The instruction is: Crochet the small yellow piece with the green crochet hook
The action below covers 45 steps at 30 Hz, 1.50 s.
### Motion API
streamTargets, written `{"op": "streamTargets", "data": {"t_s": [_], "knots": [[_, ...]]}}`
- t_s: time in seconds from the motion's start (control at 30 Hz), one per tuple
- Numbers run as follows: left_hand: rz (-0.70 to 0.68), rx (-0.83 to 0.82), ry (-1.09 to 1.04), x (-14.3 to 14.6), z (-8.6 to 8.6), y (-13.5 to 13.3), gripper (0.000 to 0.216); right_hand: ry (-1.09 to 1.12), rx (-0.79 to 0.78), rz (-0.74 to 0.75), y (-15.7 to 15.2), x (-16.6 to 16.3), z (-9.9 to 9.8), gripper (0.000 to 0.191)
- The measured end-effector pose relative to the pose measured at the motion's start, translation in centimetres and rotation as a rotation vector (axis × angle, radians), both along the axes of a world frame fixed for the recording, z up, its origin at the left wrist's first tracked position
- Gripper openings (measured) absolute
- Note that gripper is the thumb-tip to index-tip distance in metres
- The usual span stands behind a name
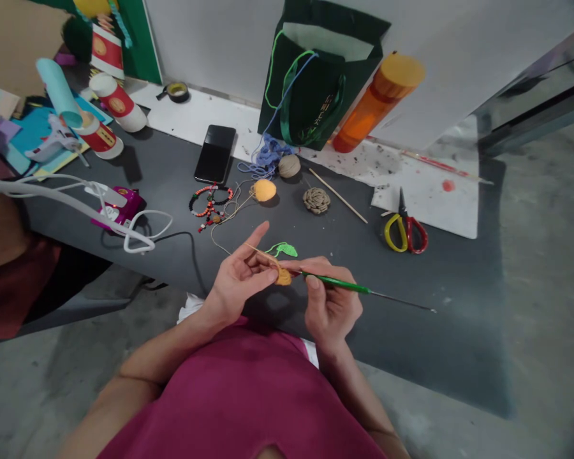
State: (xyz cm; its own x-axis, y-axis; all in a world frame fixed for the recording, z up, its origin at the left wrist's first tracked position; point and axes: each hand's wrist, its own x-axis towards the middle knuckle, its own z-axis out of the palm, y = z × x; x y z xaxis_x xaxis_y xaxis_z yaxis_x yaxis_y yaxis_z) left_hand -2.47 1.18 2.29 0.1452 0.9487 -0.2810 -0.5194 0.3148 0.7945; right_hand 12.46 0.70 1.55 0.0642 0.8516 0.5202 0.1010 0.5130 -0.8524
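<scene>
My left hand [242, 274] pinches a small orange crochet piece [283, 276] between thumb and fingers, its index finger raised with yarn running over it. My right hand [333, 299] grips a crochet hook [337, 281] with a green handle; one end meets the crochet piece and the thin metal end points right. Just beyond the hands lies a green crocheted leaf [287, 249]. Farther off are an orange yarn ball [264, 190], a brown coiled crochet rosette [316, 200] and a beige ball [289, 166]. The hook's tip at the piece is hidden by my fingers.
Scissors [405, 229] and a thin wooden stick [338, 196] lie to the right. Behind stand a dark green paper bag [310, 89] and an orange bottle [377, 102]. A phone [215, 153], beaded bracelets [210, 201], a power adapter [118, 207] with cables and paper cups [118, 102] occupy the left.
</scene>
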Motion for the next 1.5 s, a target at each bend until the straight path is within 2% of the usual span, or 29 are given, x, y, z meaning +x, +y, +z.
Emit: {"op": "streamTargets", "data": {"t_s": [0.13, 0.33, 0.5, 0.73, 0.87, 1.13, 1.37, 1.5], "knots": [[0.014, 0.009, -0.016, -0.1, 0.1, 0.2, 0.073, -0.054, -0.012, 0.058, 0.2, 0.5, -0.1, 0.019], [0.031, 0.007, 0.055, 0.0, 0.1, 0.2, 0.072, -0.214, 0.106, 0.117, 0.4, 1.4, -0.2, 0.027], [0.042, 0.075, 0.079, -0.2, 0.0, 0.0, 0.077, -0.268, 0.136, 0.117, 0.7, 1.6, 0.4, 0.029], [0.043, 0.178, 0.242, -0.4, 0.7, -0.1, 0.078, -0.426, 0.231, 0.121, 1.0, 2.1, 1.1, 0.03], [0.088, 0.173, 0.301, -0.4, 0.7, -0.1, 0.067, -0.518, 0.268, 0.142, 1.1, 2.3, 1.3, 0.033], [0.137, 0.261, 0.482, -0.7, 0.8, -0.2, 0.061, -0.52, 0.288, 0.149, 1.0, 2.5, 1.0, 0.041], [0.094, 0.192, 0.394, -0.6, 0.7, -0.4, 0.08, -0.477, 0.298, 0.115, 1.2, 2.2, 0.8, 0.036], [0.027, 0.144, 0.244, -0.5, 0.6, -0.3, 0.086, -0.406, 0.338, 0.056, 1.1, 1.6, 0.3, 0.042]]}}
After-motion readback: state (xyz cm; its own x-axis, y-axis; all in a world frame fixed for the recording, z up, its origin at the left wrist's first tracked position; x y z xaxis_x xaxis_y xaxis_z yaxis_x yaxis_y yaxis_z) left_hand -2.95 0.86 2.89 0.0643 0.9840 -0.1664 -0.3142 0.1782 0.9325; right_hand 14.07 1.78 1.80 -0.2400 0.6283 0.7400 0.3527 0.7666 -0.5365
